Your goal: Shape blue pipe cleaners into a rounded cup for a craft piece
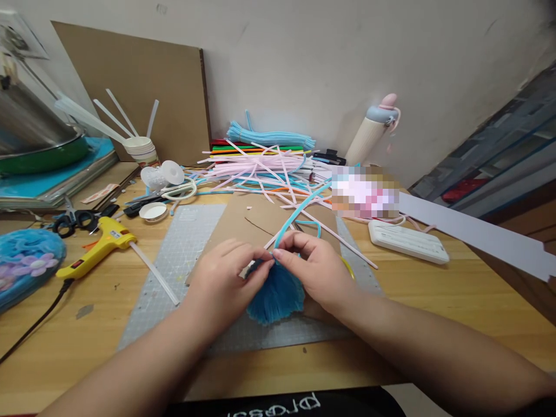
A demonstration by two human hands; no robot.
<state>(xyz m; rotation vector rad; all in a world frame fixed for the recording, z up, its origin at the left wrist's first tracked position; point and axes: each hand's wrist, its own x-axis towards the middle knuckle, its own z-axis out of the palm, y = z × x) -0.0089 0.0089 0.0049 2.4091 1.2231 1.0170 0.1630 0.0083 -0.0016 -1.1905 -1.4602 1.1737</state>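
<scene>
A deep-blue, fan-shaped piece of gathered, fluffy material (pixel 275 298) hangs below my fingertips, its wide edge toward me. My left hand (pixel 226 275) is closed in a pinch at its narrow top. Beside it, almost touching, my right hand (pixel 319 266) pinches a light blue pipe cleaner (pixel 299 205) where it meets the top of the fan. From there the pipe cleaner curves up and away to the right. My fingers cover the exact joint between the two. Underneath lie a brown cardboard sheet (pixel 232 223) and a grey cutting mat (pixel 152 313).
A yellow glue gun (pixel 98 249) with its cord, scissors (pixel 76 220) and a blue flowered piece (pixel 30 263) lie at left. Pipe cleaners (pixel 260 165) pile up along the wall. A white power strip (pixel 408 242) and a leaning bottle (pixel 371 130) are at right.
</scene>
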